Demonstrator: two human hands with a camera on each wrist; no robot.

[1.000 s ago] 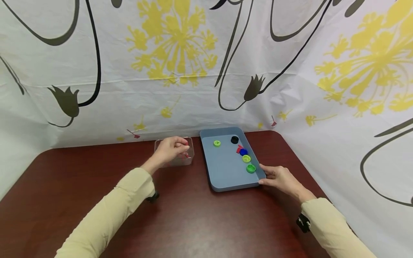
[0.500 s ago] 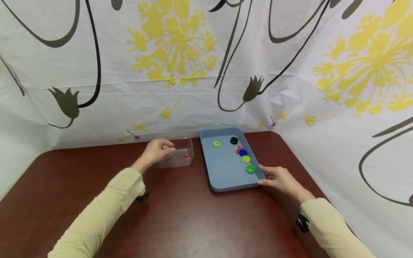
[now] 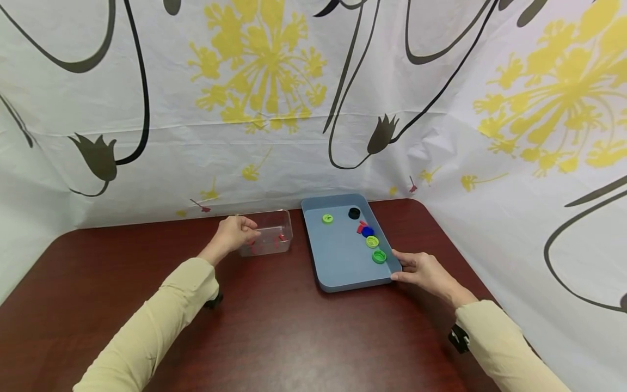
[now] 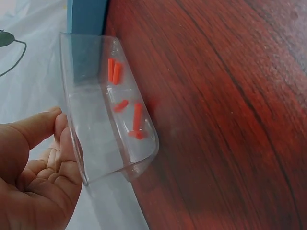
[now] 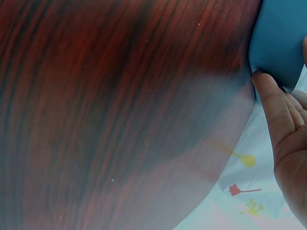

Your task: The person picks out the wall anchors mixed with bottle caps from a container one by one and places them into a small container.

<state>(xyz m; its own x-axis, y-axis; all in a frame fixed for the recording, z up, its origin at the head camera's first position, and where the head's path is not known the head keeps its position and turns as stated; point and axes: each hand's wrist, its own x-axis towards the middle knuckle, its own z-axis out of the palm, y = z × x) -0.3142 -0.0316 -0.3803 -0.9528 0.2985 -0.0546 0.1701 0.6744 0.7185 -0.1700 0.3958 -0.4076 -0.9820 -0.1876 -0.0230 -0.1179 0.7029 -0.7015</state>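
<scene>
A white patterned cloth (image 3: 294, 182) hangs behind the dark wood table (image 3: 313, 337) and along its right side. The blue-grey tray (image 3: 338, 264) lies at the far edge, towards the far-right corner, its long sides running away from the person. Left of it, near the same edge, stands the clear plastic box (image 3: 271, 248). The right hand (image 3: 427, 272) holds the tray by its near-right corner, thumb and forefinger set apart against the wall. The left hand (image 3: 232, 231) is at the box's left end; its fingers are curled, thumb and forefinger tips pressed together by the rim, and I cannot tell whether anything is between them. In the tray, a black cap (image 3: 354, 213), a blue cap (image 3: 367, 232), a yellow-green cap (image 3: 372, 242) and a green cap (image 3: 379, 256) line the right side; a light-green cap (image 3: 327, 218) lies apart towards the far-left corner. Smallest are the red bits beside the blue cap (image 3: 361, 227) and the red sticks in the box (image 4: 137, 115). A knock from the left knuckles could tip the light-looking box and spill the sticks; a stick pinched loosely could drop outside the rim; a jerk at the tray's corner could send the caps sliding.
</scene>
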